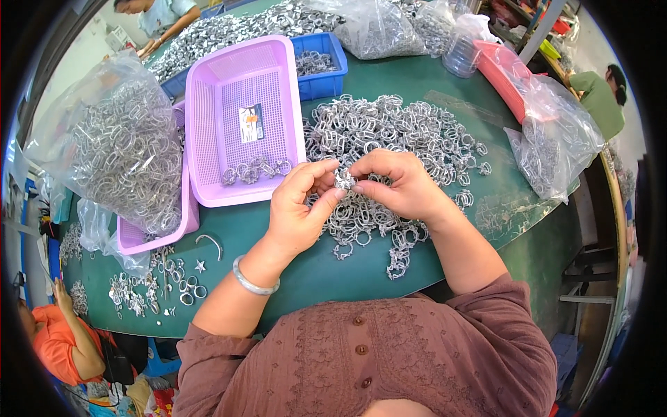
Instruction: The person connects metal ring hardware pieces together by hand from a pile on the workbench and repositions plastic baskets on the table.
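Between my two hands is a small silver-grey metal ring [344,179] with a lumpy, ornamented top. My left hand [297,208] pinches it from the left between thumb and fingers. From the other side, the thumb and forefinger of my right hand [404,182] close on it too. Under and behind my hands spreads a large heap of similar grey metal rings [396,128] on the green table. Left of the heap, a pink-purple plastic basket [300,90] stands tilted, with several rings and a small printed card at its bottom. My fingers partly hide the held ring.
A clear bag [121,132] full of rings rests in another pink basket [191,215]. Loose rings and small parts [187,286] lie at left. Blue bins [326,82], a red tray [499,76] and more bags stand behind. Other people work at far left, lower left and right.
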Demonstrator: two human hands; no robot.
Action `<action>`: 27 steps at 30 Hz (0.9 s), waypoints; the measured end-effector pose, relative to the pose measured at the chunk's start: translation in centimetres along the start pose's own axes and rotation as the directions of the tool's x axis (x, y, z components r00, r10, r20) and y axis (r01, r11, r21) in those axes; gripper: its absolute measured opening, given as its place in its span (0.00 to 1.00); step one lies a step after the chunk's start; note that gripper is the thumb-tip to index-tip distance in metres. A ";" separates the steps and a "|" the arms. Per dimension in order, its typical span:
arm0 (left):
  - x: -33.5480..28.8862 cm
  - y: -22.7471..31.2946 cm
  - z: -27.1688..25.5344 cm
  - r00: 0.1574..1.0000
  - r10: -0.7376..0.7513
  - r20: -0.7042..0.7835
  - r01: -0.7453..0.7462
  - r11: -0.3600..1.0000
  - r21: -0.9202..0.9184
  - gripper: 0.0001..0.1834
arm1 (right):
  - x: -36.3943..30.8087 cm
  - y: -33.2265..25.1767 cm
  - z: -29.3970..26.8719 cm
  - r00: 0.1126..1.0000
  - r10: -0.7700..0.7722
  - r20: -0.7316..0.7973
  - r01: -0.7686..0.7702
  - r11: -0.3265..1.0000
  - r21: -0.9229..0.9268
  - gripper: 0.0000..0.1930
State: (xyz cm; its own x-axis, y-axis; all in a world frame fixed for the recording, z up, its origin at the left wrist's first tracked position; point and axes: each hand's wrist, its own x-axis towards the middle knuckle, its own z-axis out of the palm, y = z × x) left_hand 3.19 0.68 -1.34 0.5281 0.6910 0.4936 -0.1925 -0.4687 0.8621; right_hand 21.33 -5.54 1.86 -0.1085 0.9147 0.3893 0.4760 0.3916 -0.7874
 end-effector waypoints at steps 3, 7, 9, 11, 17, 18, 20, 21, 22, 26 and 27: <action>0.1 0.0 -0.2 1.000 0.010 0.029 -0.011 0.999 0.042 0.16 | 0.1 0.0 0.0 1.000 -0.009 -0.004 0.009 1.000 -0.011 0.09; 0.0 0.1 -0.3 0.997 -0.010 0.073 0.008 0.999 0.032 0.16 | 0.0 0.1 0.0 0.999 -0.037 -0.012 0.037 0.999 -0.031 0.09; -0.1 0.1 -0.2 0.997 -0.049 0.065 0.047 0.999 0.026 0.15 | 0.0 0.1 0.1 0.999 -0.040 -0.013 0.039 0.998 -0.039 0.09; -0.1 0.0 -0.2 0.995 -0.072 0.064 0.071 0.997 0.018 0.16 | 0.0 0.1 0.2 0.999 -0.042 -0.013 0.042 0.998 -0.047 0.09; -0.1 0.0 -0.2 0.992 -0.112 0.063 0.112 0.994 0.004 0.16 | 0.0 0.3 0.3 0.999 -0.049 -0.021 0.048 0.998 -0.051 0.09; -0.1 0.0 -0.2 0.992 -0.109 0.063 0.109 0.994 0.005 0.16 | 0.0 0.4 0.3 0.998 -0.061 -0.021 0.060 0.997 -0.057 0.09; -0.1 0.0 -0.2 0.992 -0.114 0.063 0.114 0.993 -0.005 0.16 | 0.0 0.4 0.3 0.997 -0.073 -0.022 0.072 0.995 -0.062 0.09; -0.2 0.0 -0.2 0.991 -0.118 0.063 0.119 0.993 -0.016 0.16 | 0.0 0.4 0.3 0.997 -0.073 -0.020 0.072 0.995 -0.068 0.09; -0.2 0.0 -0.2 0.991 -0.118 0.063 0.120 0.993 -0.016 0.16 | 0.0 0.4 0.3 0.997 -0.073 -0.017 0.072 0.995 -0.074 0.09; -0.1 0.0 -0.2 0.992 -0.115 0.055 0.116 0.993 -0.027 0.16 | 0.1 0.3 0.2 0.997 -0.077 -0.022 0.076 0.994 -0.076 0.09; -0.1 0.0 -0.1 0.992 -0.112 0.051 0.113 0.993 -0.034 0.16 | 0.1 0.3 0.2 0.997 -0.079 -0.020 0.077 0.994 -0.079 0.09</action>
State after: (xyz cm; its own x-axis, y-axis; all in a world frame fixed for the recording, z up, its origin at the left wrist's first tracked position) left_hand 3.02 0.69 -1.39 0.5876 0.7102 0.3878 -0.1597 -0.3681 0.9160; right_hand 21.31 -5.32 1.54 -0.1280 0.8789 0.4595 0.5337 0.4515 -0.7150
